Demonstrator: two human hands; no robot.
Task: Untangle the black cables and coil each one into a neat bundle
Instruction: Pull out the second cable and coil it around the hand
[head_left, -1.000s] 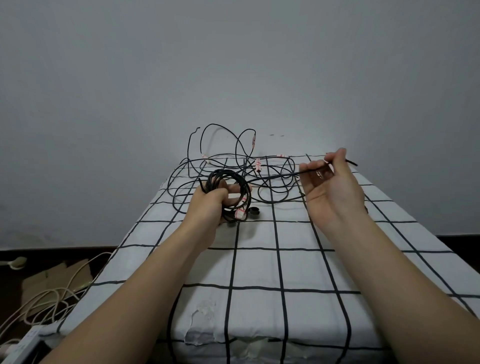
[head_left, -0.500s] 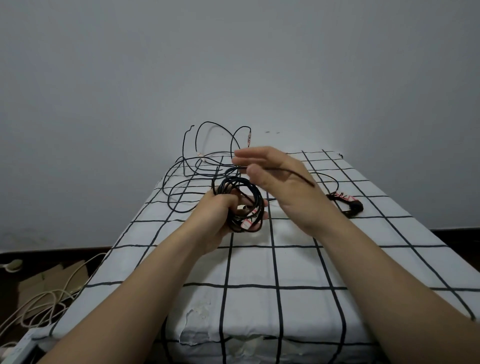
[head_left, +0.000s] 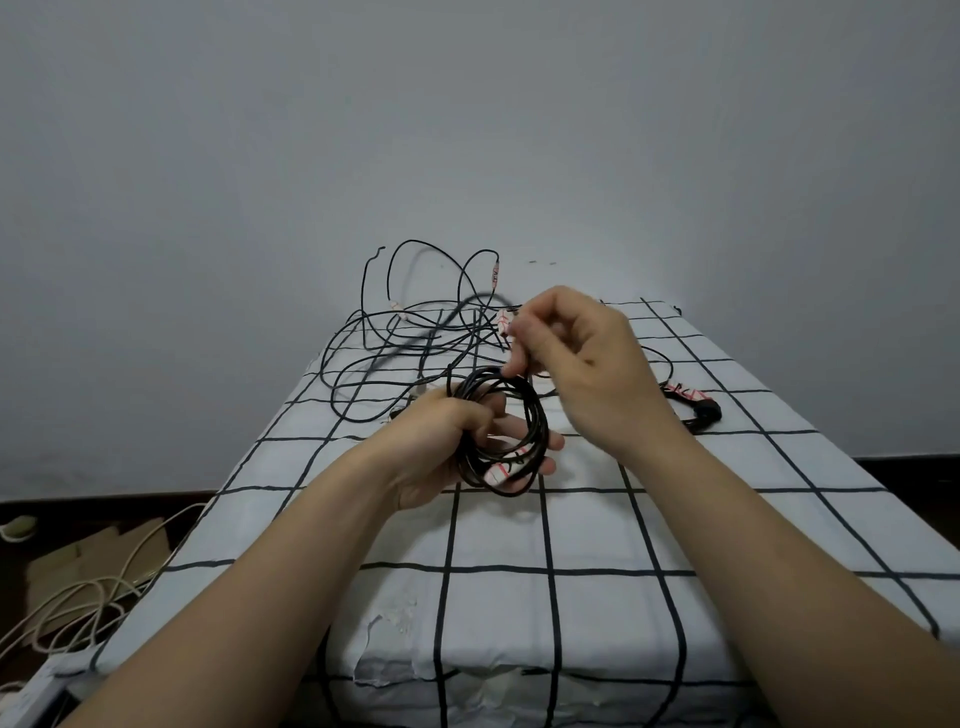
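Above checked bedding (head_left: 587, 525), left hand (head_left: 441, 447) grips coil (head_left: 506, 431); right hand (head_left: 576, 364) seemingly pinches strand.

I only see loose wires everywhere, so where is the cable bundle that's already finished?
In the head view, the finished bundle lies on the checked sheet to the right, just beyond the right hand and apart from the loose tangle.

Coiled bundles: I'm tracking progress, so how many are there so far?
2: one coil in the left hand, one finished bundle on the bed, right of the right hand. The tangle could hide more.
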